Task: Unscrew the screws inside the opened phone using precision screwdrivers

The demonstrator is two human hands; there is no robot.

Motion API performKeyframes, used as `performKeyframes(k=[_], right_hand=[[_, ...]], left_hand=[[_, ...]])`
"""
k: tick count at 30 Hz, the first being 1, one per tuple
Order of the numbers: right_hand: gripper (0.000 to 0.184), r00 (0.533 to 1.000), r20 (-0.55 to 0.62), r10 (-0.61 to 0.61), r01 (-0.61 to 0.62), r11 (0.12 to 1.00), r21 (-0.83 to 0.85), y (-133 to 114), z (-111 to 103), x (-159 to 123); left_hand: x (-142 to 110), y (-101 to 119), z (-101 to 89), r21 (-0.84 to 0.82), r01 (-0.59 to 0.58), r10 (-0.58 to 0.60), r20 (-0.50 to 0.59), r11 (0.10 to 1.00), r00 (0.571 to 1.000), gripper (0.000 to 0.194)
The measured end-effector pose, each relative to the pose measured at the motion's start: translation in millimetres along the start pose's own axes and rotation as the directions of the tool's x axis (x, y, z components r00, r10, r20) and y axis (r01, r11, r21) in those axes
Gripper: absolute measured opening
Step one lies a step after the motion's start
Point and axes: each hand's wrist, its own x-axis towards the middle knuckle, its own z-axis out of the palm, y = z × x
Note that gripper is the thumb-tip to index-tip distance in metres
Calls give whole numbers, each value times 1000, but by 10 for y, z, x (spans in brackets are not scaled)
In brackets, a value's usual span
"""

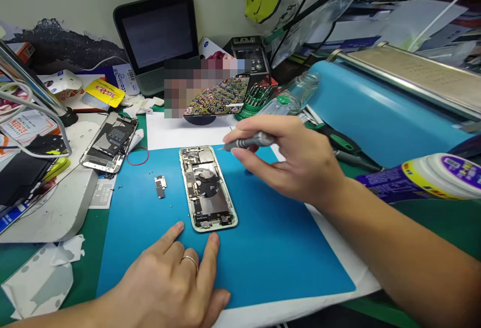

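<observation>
An opened smartphone (208, 187) with bare innards lies on the blue mat (270, 253). My right hand (296, 162) grips a small grey screwdriver (246, 142) between thumb and fingers, its tip above the mat by the phone's upper right edge. My left hand (169, 278) rests on the mat with two fingers stretched out and the others bent, holding nothing. One fingertip is at the phone's bottom edge; another points toward the mat on its left. Left of the phone sit a small metal-and-black bracket (160, 186) and several tiny screws (171, 206).
A second opened phone (112, 140) leans on a white base at left, near a red rubber band (137, 156). Behind stand a tablet-like display (160, 32), screwdriver bits (259, 96) and a glass jar (306, 90). A purple-and-white bottle (424, 177) lies under my right forearm's far side.
</observation>
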Motion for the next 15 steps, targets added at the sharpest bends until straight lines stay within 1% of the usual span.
performKeyframes(k=[2, 3, 6, 8, 10, 12, 15], right_hand=[[25, 990, 125, -64, 78, 991, -111, 115, -34, 39], [21, 976, 195, -94, 123, 982, -145, 158, -43, 55], [24, 912, 376, -164, 244, 954, -174, 217, -41, 79], [27, 863, 471, -183, 294, 940, -174, 212, -25, 76], [28, 822, 551, -143, 289, 939, -187, 191, -8, 61], [32, 793, 605, -74, 241, 950, -199, 166, 4, 41], [36, 773, 634, -20, 171, 969, -179, 143, 8, 15]], left_hand=[[4, -4, -16, 9, -11, 11, 4, 1000, 1000, 48], [3, -6, -20, 12, -17, 17, 6, 1000, 1000, 48], [-8, -11, -21, 19, -24, 24, 8, 1000, 1000, 49], [-20, -14, -18, 22, -22, 22, 12, 1000, 1000, 49], [-30, -16, -17, 20, -22, 22, 17, 1000, 1000, 50], [-35, -17, -19, 17, -24, 23, 30, 1000, 999, 50], [-30, -19, -22, 19, -20, 20, 30, 1000, 999, 50]])
